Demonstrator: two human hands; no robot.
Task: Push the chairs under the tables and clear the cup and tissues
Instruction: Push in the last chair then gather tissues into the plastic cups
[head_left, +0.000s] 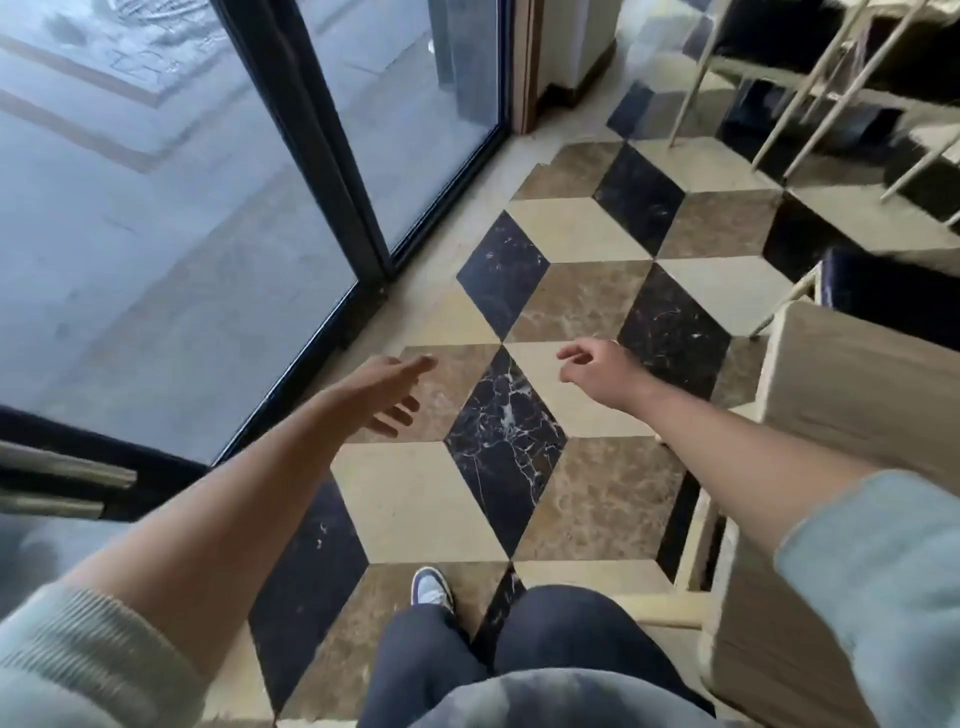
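My left hand (387, 392) is stretched out over the tiled floor with straight fingers and holds nothing. My right hand (597, 371) hangs in the air beside it, fingers loosely curled, also holding nothing. A light wooden table (852, 384) runs along my right side, close to my right forearm. A dark-seated chair (883, 291) stands just beyond that table. Further chairs with pale thin legs (810, 98) stand at the top right. No cup or tissues show in this view.
A glass door with a black frame (322, 171) fills the left side, its metal handle (62, 483) at the lower left. The floor (571, 312) is patterned in black, brown and cream diamond tiles. My legs and one shoe (431, 587) are at the bottom.
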